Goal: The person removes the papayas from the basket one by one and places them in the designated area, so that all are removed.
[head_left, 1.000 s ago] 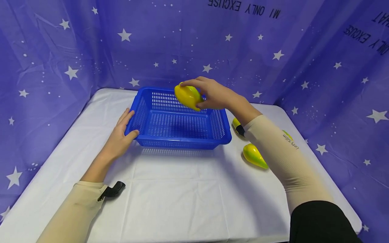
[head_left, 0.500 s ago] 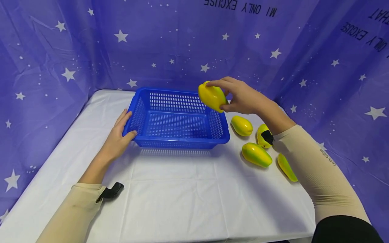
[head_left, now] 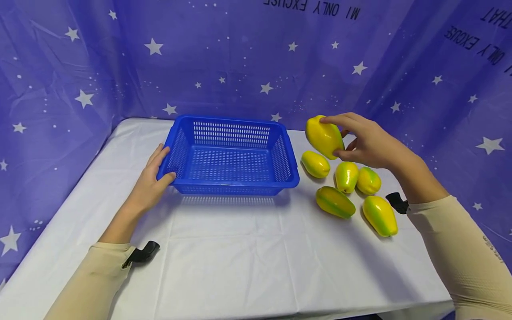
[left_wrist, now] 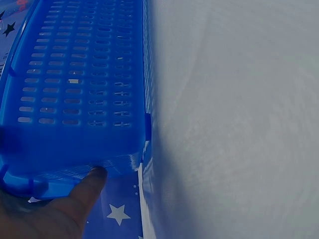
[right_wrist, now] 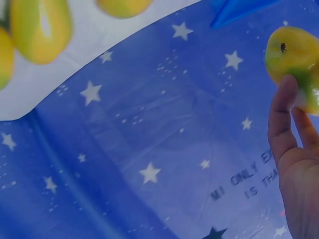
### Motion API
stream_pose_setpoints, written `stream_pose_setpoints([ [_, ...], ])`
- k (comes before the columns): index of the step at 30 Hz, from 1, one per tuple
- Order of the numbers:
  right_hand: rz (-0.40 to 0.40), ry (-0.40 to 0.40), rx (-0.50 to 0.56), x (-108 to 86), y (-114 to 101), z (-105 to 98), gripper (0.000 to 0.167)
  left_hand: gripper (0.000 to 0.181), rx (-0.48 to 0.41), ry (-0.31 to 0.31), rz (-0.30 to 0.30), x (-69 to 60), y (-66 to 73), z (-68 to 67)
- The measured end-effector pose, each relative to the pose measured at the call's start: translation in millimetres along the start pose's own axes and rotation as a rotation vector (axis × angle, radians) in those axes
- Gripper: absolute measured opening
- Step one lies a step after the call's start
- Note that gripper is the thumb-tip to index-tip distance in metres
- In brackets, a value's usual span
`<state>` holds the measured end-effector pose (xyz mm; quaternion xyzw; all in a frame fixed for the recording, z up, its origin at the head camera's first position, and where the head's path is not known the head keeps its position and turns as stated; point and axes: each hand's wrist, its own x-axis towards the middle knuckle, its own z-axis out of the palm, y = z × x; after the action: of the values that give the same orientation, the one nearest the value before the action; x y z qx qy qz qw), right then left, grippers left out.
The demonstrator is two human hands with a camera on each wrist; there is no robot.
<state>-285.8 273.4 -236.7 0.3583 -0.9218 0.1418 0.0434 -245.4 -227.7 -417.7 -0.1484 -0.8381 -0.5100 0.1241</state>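
Note:
A yellow-green papaya is pinched between the thumb and fingers of my right hand, raised above the table at the right. In the right wrist view the papaya shows a small dark pit at one end. My left hand touches the left end of a blue plastic basket, thumb at its front corner and fingers along the side. From the left wrist, one digit of the left hand is seen against the basket's short wall. Nothing is visible inside the basket.
Several more papayas lie right of the basket, including one near its corner and one furthest right. A white cloth covers the table. A purple star-patterned curtain surrounds the back and sides.
My right hand has carried the papaya rightward from above the basket to above the other papayas, uncovering more of them. The left hand has stayed at the basket's left end.

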Motion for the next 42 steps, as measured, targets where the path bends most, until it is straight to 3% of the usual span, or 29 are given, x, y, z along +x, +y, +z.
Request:
stream_pose_setpoints([
  [7, 0.06, 0.025, -0.014, -33.2, 8, -6, 0.087, 0.069, -0.004, 0.0, 0.007, -1.1, -1.8, -1.1],
  [15, 0.072, 0.043, -0.041, -63.3, 22, -3, 0.09, 0.069, -0.009, 0.001, 0.003, -3.3, -2.7, -2.8],
  [22, 0.064, 0.068, -0.012, -79.4, 28, 3, 0.09, 0.068, -0.005, 0.006, 0.001, -4.2, -4.9, -2.5],
  [42, 0.139, 0.098, -0.005, -127.7, 35, 26, 0.092, 0.068, -0.014, -0.003, 0.019, 0.3, 0.2, 0.5],
])
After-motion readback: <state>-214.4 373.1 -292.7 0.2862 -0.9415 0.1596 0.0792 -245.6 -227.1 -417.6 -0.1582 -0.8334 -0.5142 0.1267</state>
